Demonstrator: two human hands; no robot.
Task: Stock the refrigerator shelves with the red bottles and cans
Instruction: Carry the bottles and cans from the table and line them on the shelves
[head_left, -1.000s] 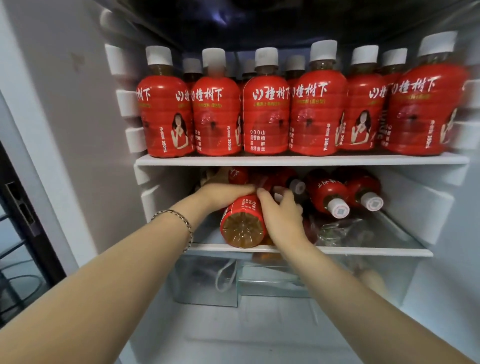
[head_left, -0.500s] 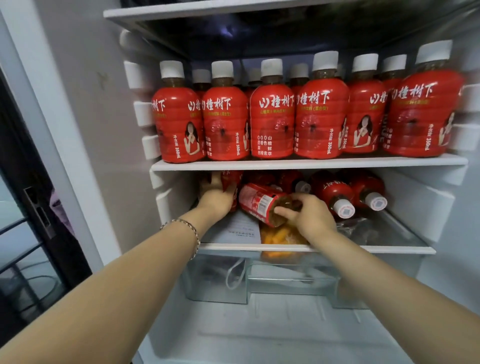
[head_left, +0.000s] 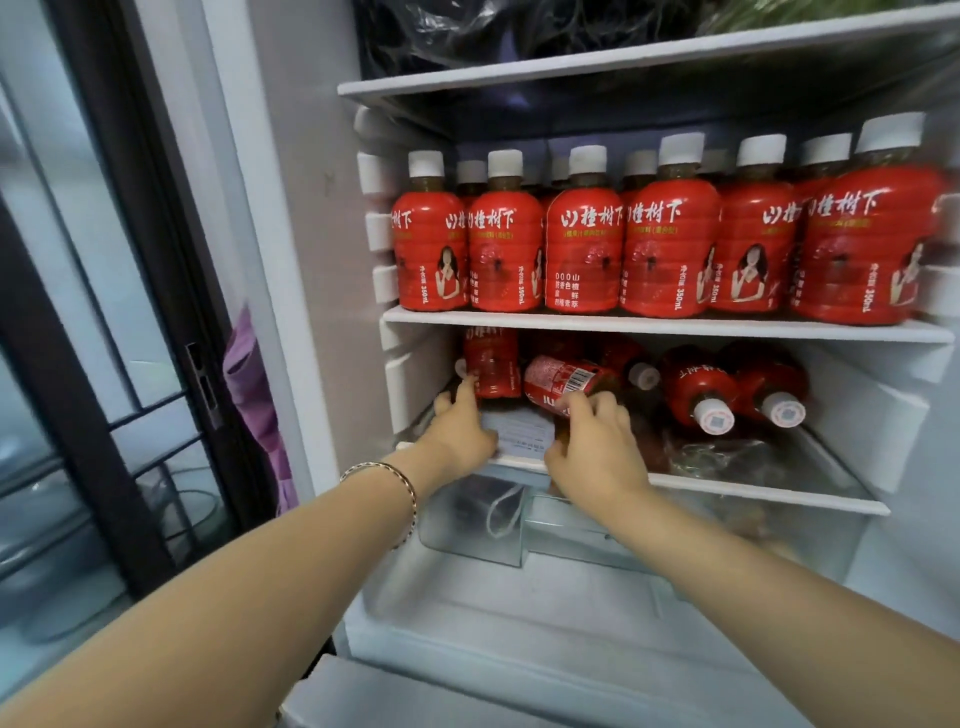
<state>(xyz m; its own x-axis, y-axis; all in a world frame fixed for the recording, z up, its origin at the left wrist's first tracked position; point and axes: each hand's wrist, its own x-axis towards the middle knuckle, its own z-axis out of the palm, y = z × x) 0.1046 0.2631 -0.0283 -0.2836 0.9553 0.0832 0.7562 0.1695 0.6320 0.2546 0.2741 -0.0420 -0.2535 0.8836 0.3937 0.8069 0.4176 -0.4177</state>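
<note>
On the upper shelf (head_left: 660, 326): upright red bottles (head_left: 582, 254) are filling the front.
Lower shelf (head_left: 769, 493): you are still stocking.
Right hand (head_left: 597, 447) grip: closing around a lying bottle (head_left: 561, 382).
Left hand (head_left: 460, 431) grip: open, fingertips touching an upright bottle (head_left: 491, 364).

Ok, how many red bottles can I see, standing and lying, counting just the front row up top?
Red plastic bottles standing, front row, white upper shelf: 6
Red bottle standing, lower shelf: 1
Red bottles lying, lower shelf: 4
Total: 11

head cam | faces forward and down into fridge (head_left: 660, 325) | close | shelves 12 o'clock, forearms below
</note>
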